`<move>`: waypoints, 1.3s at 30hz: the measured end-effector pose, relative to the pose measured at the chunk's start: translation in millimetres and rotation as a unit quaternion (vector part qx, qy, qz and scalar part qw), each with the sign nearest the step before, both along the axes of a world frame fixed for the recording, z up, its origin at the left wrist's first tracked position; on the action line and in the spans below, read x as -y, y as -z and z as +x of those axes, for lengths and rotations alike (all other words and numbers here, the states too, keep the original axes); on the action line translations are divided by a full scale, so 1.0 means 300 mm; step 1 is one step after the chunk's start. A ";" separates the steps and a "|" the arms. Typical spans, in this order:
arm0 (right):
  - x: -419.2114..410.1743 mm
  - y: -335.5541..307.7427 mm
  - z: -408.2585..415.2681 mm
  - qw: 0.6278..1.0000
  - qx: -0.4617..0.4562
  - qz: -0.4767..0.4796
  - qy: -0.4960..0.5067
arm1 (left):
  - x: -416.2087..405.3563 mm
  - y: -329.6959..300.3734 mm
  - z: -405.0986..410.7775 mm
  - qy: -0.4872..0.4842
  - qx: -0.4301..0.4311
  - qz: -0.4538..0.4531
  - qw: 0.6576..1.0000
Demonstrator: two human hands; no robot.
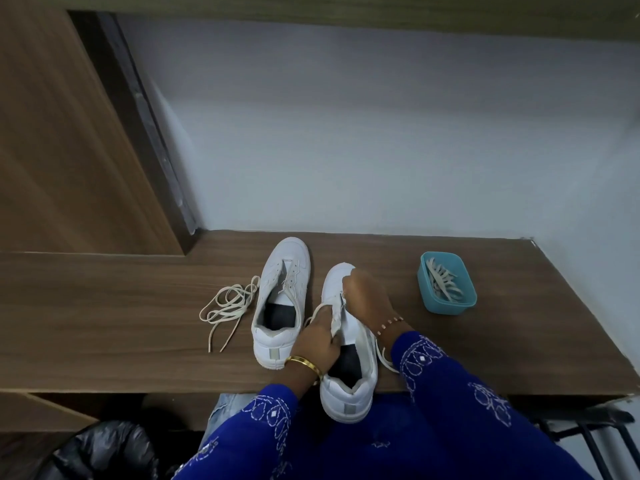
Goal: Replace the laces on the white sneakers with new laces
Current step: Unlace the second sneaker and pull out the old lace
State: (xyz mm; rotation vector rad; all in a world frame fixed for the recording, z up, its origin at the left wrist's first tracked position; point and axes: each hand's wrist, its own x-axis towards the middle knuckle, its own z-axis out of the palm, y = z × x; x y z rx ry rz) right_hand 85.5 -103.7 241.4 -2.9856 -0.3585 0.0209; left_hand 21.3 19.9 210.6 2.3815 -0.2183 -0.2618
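We are judging this as the unlacing of the second sneaker (349, 344), which is sitting at the near edge of the wooden table (138, 306). The left hand (317, 341) is pinching its upper by the eyelets; the right hand (367, 296) is curling over the throat, seemingly drawing out the flat lace. The other sneaker (282, 299) is lying bare, its removed lace (225, 306) coiled beside it (limp, cream cotton). Next, we are expecting fresh laces (445, 280) from the teal plastic tub (446, 304).
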 end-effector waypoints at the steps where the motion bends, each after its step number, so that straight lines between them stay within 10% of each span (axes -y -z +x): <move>1: 0.003 0.001 0.013 0.999 -0.025 0.030 0.011 | 0.001 -0.003 0.004 0.011 -0.001 0.019 1.000; 9: 0.041 -0.084 0.073 0.909 -0.233 0.318 0.136 | 0.035 -0.016 0.022 0.074 -0.012 0.159 0.984; 15: 0.033 -0.228 0.122 0.680 -0.203 0.672 0.213 | 0.063 -0.007 0.035 0.101 -0.004 0.215 0.971; 23: 0.051 -0.541 0.150 0.463 -0.125 0.874 0.084 | 0.069 -0.012 0.031 0.102 -0.005 0.240 0.965; 31: 0.097 -0.443 0.167 0.805 -0.034 0.579 0.122 | 0.058 -0.014 0.026 0.099 -0.003 0.218 0.971; 39: 0.158 -0.123 0.127 0.952 -0.062 0.253 0.159 | 0.054 -0.012 0.024 0.094 -0.003 0.202 0.975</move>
